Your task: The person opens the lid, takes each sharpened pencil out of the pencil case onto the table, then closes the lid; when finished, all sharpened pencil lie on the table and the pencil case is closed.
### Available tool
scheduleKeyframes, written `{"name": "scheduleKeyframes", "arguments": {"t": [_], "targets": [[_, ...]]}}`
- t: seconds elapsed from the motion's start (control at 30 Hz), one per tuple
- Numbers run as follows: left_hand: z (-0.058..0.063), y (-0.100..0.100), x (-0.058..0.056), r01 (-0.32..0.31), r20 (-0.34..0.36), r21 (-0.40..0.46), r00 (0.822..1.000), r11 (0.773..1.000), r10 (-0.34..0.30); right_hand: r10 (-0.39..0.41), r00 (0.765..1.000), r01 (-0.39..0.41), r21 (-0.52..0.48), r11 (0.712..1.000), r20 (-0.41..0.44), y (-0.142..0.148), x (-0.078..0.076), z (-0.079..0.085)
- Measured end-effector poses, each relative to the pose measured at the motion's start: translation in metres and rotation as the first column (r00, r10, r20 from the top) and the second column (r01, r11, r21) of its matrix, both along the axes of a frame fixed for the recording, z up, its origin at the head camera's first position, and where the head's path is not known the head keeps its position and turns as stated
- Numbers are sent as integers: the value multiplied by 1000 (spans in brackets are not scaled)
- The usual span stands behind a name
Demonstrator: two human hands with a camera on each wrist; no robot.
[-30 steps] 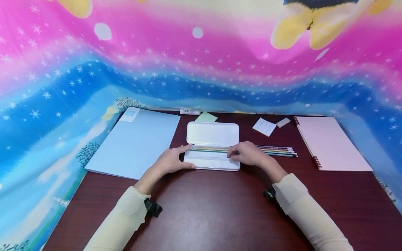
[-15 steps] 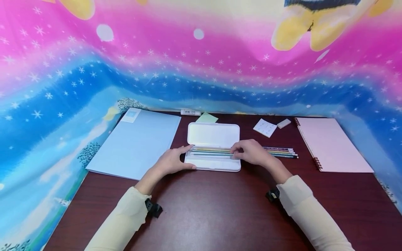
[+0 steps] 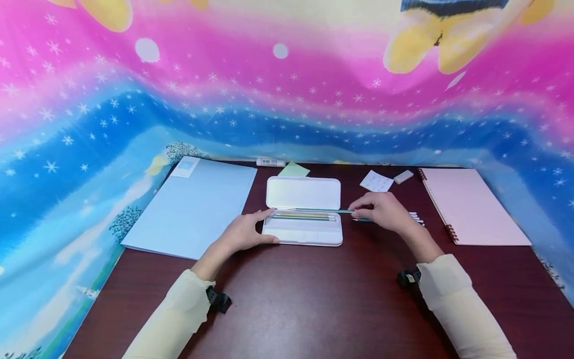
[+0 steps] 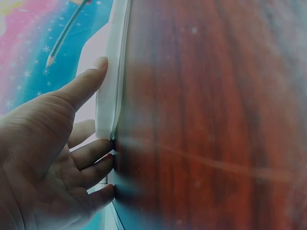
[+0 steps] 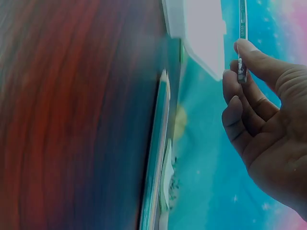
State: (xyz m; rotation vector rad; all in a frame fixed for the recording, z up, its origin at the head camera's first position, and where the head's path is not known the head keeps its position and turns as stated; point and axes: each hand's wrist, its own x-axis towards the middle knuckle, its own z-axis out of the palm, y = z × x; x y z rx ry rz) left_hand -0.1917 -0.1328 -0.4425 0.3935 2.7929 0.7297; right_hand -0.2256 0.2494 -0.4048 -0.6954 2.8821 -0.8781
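The left hand [image 3: 244, 230] reaches in from the near left, wrist low, thumb and forefinger spread wide across the left end of the case [image 3: 309, 239]. Its thumb presses the near wall while the forefinger touches the far corner by the hinge; in the left wrist view the other fingers lie together at the end of the case, slightly bent. The right hand [image 3: 385, 210] is raised to the right of the case, forearm slanting up from the near right, palm turned inward. Its grip is narrow: thumb and fingers pinch the held pencil [image 3: 314, 210] close to its blunt end, the remaining fingers curling loosely below.

The held pencil is in the air, nearly level, crossing above the hinge side of the case with its sharpened tip toward the left hand. It is slim and green, with a bare wood cone at the tip and a shiny band at the other end.

The case is white and shallow, lid folded back, with several pencils [image 3: 309, 217] lying lengthwise in its far compartment. Beneath the right hand, loose pencils [image 5: 156, 153] lie side by side on the dark red table [image 3: 287, 299], tips toward the case.
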Motion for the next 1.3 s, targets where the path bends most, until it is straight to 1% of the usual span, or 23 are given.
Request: {"name": "scheduleKeyframes", "arguments": {"t": [0.2,0.53,0.63,0.87,1.07,1.3], "targets": [[1,1,1,-2,5,4,1000,1000,2,-36,999,36,-12,999,-3,21,3,4],[2,0,1,6,-4,8,1000,1000,-6,-102,995,101,-22,995,-22,54,9,4],[2,0,1,6,-3,12,1000,1000,-6,-117,993,116,-5,993,-20,61,11,5],[1,0,1,4,3,6,1000,1000,-4,-170,985,170,6,985,26,77,16,7],[2,0,2,6,3,7,1000,1000,-6,-194,981,193,39,980,7,91,22,7],[2,0,2,6,0,9,1000,1000,-6,-230,973,228,62,972,30,111,25,7]]}}
